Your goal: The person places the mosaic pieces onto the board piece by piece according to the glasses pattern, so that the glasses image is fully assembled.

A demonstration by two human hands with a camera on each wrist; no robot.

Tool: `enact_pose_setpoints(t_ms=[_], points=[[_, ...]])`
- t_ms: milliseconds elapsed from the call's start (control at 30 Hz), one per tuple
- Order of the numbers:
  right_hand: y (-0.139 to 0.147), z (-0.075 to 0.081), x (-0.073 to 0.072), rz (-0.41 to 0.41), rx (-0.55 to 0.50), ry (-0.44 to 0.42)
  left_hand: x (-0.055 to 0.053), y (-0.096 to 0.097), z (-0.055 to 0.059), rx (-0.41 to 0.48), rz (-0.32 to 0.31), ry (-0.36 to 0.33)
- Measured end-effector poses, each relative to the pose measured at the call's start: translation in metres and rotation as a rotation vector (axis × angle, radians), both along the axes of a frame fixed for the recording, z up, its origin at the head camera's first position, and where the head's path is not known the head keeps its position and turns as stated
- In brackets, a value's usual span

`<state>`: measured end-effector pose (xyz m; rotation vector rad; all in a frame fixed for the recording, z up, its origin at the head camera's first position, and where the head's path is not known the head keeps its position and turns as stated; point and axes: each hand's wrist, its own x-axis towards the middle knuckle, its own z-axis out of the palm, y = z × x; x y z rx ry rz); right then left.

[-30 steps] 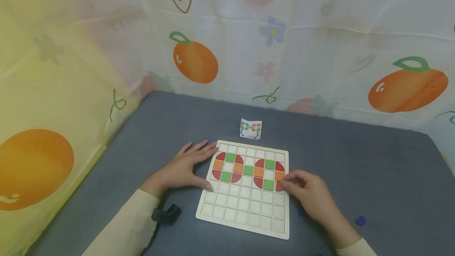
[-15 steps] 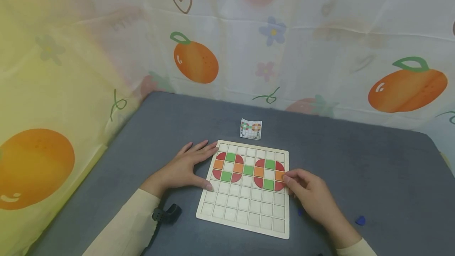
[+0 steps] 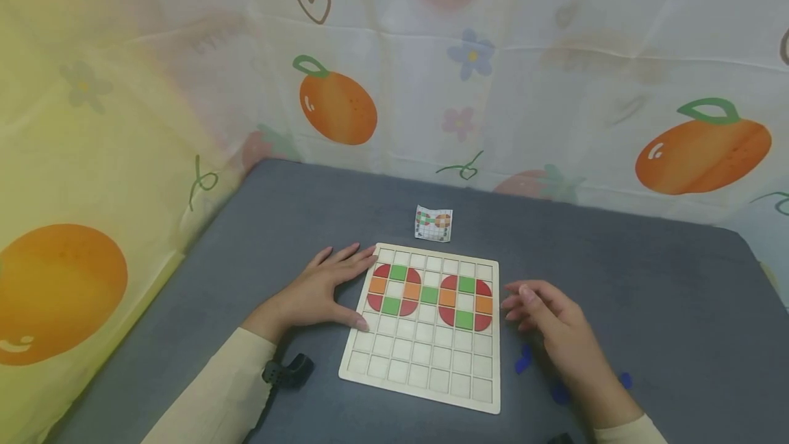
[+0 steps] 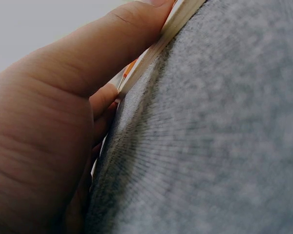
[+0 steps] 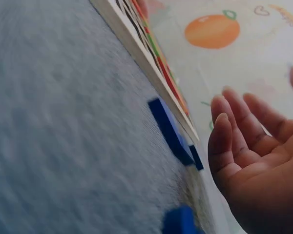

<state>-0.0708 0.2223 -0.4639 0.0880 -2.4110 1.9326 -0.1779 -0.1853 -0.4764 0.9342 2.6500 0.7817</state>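
Observation:
A square wooden grid board (image 3: 419, 355) lies on the grey table, with red quarter-round, orange and green pieces set in two rings that a green square (image 3: 429, 295) joins. Along its left edge rests my left hand (image 3: 314, 293), fingers spread, thumb on the rim; the left wrist view shows the thumb (image 4: 112, 41) against the board's side. My right hand (image 3: 555, 321) is off the board's right edge, fingers loosely bent and holding nothing. Below it lie blue pieces (image 3: 523, 359); a blue block (image 5: 171, 129) shows beside the board in the right wrist view.
A small printed card (image 3: 433, 223) with a similar coloured pattern lies behind the board. Another blue piece (image 3: 626, 380) is right of my right wrist. A fruit-printed cloth (image 3: 394, 88) hangs behind the table. A black band (image 3: 288, 371) is on my left wrist.
My right hand has let go of the board's right edge and moved right and slightly up. Blue pieces under it now show more. The left hand stays put.

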Motion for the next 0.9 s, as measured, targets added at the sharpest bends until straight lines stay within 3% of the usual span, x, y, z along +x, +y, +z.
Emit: enact_pose_setpoints(t_ms=[200,400,667,767,900], points=[[0.015,0.003,-0.002,-0.022,-0.073,0.044,-0.001,-0.001,-0.001,0.000,-0.002,0.001],[0.029,-0.001,-0.004,-0.058,-0.068,0.058,-0.001,-0.001,-0.002,-0.002,-0.006,0.009],[0.032,-0.014,-0.008,-0.050,0.237,-0.056,-0.001,-0.002,-0.003,-0.007,-0.005,0.016],[0.031,-0.016,-0.009,-0.040,0.330,-0.032,-0.001,-0.002,-0.004,-0.008,-0.003,0.014],[0.029,-0.017,-0.007,-0.015,0.420,0.069,-0.001,-0.001,-0.004,0.000,-0.001,0.006]])
